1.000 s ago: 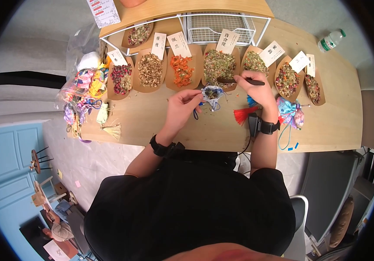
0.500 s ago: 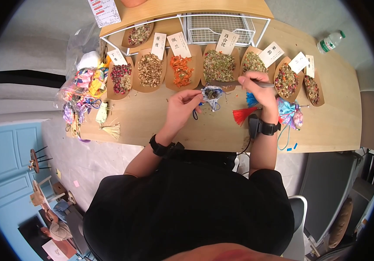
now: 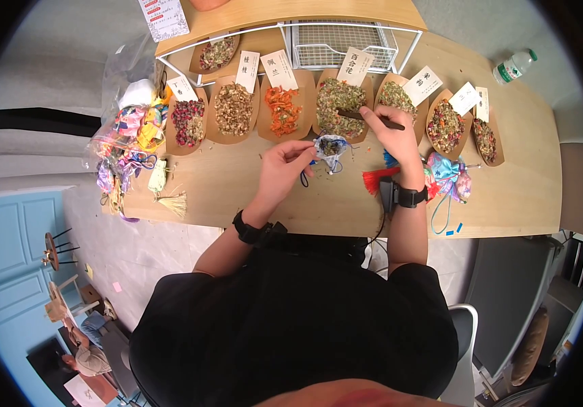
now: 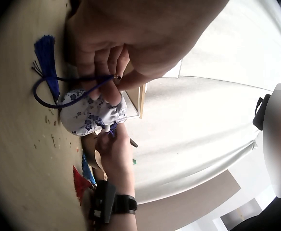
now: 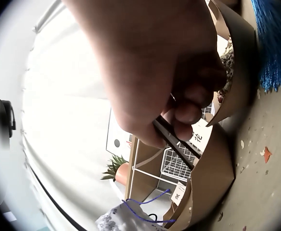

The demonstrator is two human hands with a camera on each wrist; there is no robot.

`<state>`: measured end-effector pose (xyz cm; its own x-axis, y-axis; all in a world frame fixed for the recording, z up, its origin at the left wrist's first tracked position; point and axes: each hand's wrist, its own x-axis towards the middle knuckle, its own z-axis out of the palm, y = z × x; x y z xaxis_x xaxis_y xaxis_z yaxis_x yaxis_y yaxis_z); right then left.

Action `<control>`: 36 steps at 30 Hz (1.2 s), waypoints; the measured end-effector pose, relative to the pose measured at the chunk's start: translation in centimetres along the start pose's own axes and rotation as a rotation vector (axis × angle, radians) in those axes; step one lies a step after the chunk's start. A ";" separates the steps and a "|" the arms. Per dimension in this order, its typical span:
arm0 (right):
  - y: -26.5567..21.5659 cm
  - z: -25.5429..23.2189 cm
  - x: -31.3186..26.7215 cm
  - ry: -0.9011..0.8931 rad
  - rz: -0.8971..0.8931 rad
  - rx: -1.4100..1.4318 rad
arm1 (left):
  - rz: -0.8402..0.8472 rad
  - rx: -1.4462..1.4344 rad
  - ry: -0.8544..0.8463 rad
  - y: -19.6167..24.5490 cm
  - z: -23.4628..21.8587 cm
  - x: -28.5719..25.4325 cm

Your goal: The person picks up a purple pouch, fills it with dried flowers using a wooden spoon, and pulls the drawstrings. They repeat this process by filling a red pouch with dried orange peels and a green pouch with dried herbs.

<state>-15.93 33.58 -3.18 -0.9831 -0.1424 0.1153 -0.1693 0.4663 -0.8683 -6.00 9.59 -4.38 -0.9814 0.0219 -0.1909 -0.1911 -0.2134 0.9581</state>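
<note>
My left hand [image 3: 283,168] pinches the rim of a small white drawstring pouch [image 4: 85,118] with blue flower print. In the head view, the mouth of the pouch is open and dried herbs [image 3: 331,146] show inside. A dark blue cord loop [image 4: 39,98] and a blue tassel [image 4: 45,55] hang by it. My right hand [image 3: 395,132] grips a slim dark scoop [image 5: 172,142]. Its tip lies over the greenish dried herbs [image 3: 339,95] in the paper tray just beyond the pouch. Curled fingers hide part of the scoop's handle.
More paper trays of dried herbs, including orange petals [image 3: 283,112], line the table with name cards. A wire basket [image 3: 342,44] stands behind. Colourful sachets [image 3: 142,129] lie left. Right are a red tassel [image 3: 376,181], a blue pouch [image 3: 444,169] and a bottle [image 3: 515,66].
The scoop turned above the pouch mouth half a second ago. My right hand has since shifted left and the scoop's tip has moved up into the herb tray. The left hand stays put.
</note>
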 end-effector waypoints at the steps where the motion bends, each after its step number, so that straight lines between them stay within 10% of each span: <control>1: 0.0 0.1 0.0 -0.014 -0.027 -0.010 | -0.002 0.002 0.000 0.0 0.0 0.0; 22: -0.3 -2.3 -0.8 -0.355 -0.019 0.355 | -0.011 0.013 -0.005 -0.2 -0.1 0.1; 31: 0.2 -0.5 0.3 0.196 0.121 0.042 | 0.000 0.008 0.002 0.0 0.1 -0.2; 36: 0.6 0.1 0.4 0.077 0.072 0.075 | 0.006 0.001 -0.003 0.1 0.2 -0.2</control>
<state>-16.39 33.76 -3.68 -0.9955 -0.0416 0.0856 -0.0951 0.4056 -0.9091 -5.84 9.78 -4.24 -0.9826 0.0238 -0.1842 -0.1850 -0.2125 0.9595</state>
